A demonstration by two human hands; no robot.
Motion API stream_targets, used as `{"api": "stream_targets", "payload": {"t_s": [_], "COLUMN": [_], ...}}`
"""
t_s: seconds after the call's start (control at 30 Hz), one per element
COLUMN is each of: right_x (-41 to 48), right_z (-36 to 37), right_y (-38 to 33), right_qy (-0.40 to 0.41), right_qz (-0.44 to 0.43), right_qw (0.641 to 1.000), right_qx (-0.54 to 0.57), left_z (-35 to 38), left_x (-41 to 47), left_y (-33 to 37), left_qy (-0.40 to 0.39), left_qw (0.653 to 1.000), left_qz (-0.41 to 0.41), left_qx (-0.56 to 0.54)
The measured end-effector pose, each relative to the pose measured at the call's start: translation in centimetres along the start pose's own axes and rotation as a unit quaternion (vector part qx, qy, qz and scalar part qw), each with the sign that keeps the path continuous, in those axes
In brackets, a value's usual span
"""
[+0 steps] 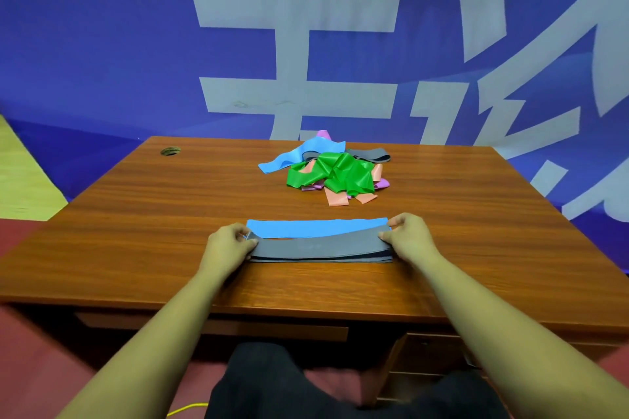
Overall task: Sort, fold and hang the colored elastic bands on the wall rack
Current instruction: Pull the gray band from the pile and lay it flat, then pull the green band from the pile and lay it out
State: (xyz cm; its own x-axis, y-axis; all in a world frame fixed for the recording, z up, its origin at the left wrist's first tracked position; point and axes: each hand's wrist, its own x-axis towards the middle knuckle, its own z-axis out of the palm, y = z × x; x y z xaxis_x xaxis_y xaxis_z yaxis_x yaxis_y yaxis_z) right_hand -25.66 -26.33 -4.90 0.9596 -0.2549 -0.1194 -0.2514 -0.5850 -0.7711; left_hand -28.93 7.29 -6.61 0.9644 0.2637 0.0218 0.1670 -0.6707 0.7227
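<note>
At the near edge of the desk (136, 214), left hand (228, 243) and right hand (410, 236) pinch the folded grey band (320, 248) by its ends, just beside the blue band (316, 228). Let go unevenly and those stretchy layers probably spring apart.

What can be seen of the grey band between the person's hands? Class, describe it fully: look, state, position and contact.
The grey band is a flat, matte, rubbery-looking strip folded into several stacked layers, which show along its near edge. It lies left to right on the wooden desk. The left hand pinches its left end and the right hand pinches its right end, with the top layer slightly raised. Its far edge meets the flat blue band behind it.
</note>
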Motion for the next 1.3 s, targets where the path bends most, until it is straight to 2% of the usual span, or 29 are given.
{"api": "stream_targets", "payload": {"t_s": [0.17, 0.33, 0.53, 0.67, 0.77, 0.9, 1.0, 1.1, 1.3], "right_x": [-0.8, -1.2, -1.7, -2.2, -1.5, 0.9, 3.3, 6.0, 12.0], "right_z": [0.9, 1.5, 2.8, 3.1, 2.5, 1.4, 1.1, 1.3, 2.1], "right_y": [0.9, 1.4, 2.5, 2.9, 2.3, -0.2, -2.3, -3.7, -5.4], "right_qy": [0.007, 0.026, 0.049, 0.075, 0.067, 0.046, 0.036, 0.029, 0.021], "right_qz": [-0.038, -0.076, -0.111, -0.116, -0.118, -0.127, -0.138, -0.15, -0.146], "right_qw": [0.997, 0.994, 0.984, 0.977, 0.976, 0.977, 0.976, 0.975, 0.977], "right_qx": [-0.074, -0.079, -0.128, -0.165, -0.17, -0.166, -0.165, -0.159, -0.154], "left_z": [0.5, 1.2, 2.1, 2.5, 2.5, 3.0, 4.1, 5.5, 8.2], "left_x": [-0.1, -0.2, -0.5, -1.5, -1.2, 1.4, 4.4, 7.4, 13.5], "left_y": [-0.8, -1.5, -2.0, -1.8, -0.6, 3.0, 6.0, 8.9, 11.8], "left_qy": [0.018, 0.046, 0.067, 0.107, 0.129, 0.106, 0.051, 0.011, -0.004], "left_qw": [0.999, 0.996, 0.994, 0.983, 0.979, 0.978, 0.978, 0.98, 0.98], "left_qz": [0.044, 0.07, 0.062, 0.075, 0.102, 0.155, 0.184, 0.184, 0.189], "left_qx": [0.02, 0.032, 0.064, 0.126, 0.118, 0.088, 0.079, 0.071, 0.069]}}
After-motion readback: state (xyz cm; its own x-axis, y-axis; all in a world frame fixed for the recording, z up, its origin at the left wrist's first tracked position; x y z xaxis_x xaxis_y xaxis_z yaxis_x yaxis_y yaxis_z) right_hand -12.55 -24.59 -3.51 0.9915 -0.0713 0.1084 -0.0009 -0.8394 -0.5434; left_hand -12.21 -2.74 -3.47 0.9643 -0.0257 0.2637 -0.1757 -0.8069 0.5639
